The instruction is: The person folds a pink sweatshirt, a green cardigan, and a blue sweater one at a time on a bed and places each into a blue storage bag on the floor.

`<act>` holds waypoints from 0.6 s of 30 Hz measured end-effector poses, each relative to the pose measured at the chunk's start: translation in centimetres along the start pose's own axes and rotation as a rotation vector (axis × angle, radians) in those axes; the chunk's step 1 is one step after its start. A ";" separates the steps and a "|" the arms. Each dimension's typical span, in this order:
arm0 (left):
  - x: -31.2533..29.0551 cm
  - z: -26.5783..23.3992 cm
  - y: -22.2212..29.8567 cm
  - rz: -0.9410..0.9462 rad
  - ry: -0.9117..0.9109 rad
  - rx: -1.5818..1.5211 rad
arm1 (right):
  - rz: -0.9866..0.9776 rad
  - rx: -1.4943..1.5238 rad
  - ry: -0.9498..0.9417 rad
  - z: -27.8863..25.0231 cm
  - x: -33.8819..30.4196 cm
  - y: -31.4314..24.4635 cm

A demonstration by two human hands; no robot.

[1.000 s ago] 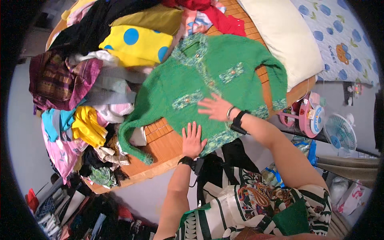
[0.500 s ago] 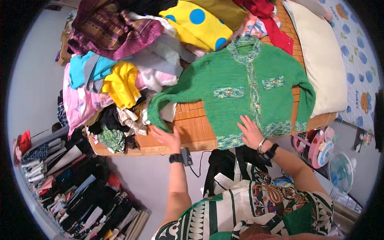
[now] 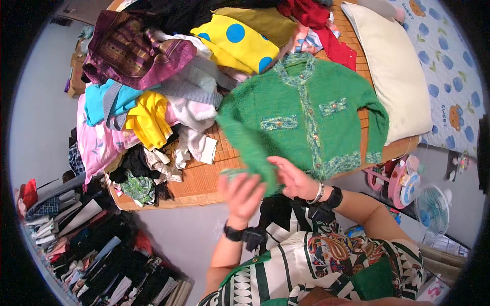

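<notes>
two hands [image 3: 265,188], green cardigan [image 3: 301,117] sleeve gripped

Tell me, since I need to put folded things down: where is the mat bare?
Bare mat shows between the clothes pile and the green cardigan, up to the near edge. The back is crowded with clothes; the pillow fills the right.
</notes>
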State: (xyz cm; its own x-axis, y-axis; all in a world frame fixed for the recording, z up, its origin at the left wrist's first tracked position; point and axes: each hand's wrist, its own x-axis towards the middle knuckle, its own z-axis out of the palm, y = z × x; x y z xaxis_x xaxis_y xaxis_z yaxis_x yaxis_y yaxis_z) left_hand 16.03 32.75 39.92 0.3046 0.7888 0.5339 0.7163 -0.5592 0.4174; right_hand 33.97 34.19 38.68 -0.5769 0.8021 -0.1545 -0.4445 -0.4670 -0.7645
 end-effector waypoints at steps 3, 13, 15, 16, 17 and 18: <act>1.0 3.6 1.8 0.077 -0.074 -0.263 | 0.081 -0.051 0.168 -1.4 -0.8 0.8; 0.8 11.0 3.7 -0.083 -0.223 -0.644 | 0.367 -0.007 0.473 -10.2 -4.0 1.9; -0.1 11.2 4.2 -0.071 -0.222 -0.634 | 0.475 -0.026 0.472 -10.8 -3.8 2.1; -0.6 11.2 4.6 -0.052 -0.226 -0.627 | 0.477 -0.028 0.479 -11.7 -3.9 2.4; -2.1 11.5 4.2 -0.053 -0.227 -0.531 | 0.475 -0.016 0.450 -12.6 -3.8 2.5; -3.6 11.4 4.2 -0.053 -0.230 -0.540 | 0.473 -0.002 0.422 -13.5 -3.7 2.4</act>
State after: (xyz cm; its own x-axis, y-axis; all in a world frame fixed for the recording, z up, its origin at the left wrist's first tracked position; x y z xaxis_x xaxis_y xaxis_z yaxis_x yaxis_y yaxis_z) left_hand 25.06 30.46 31.33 0.4489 0.8204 0.3542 0.3315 -0.5209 0.7866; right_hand 44.25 35.16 29.00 -0.3906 0.5870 -0.7091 -0.2060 -0.8065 -0.5542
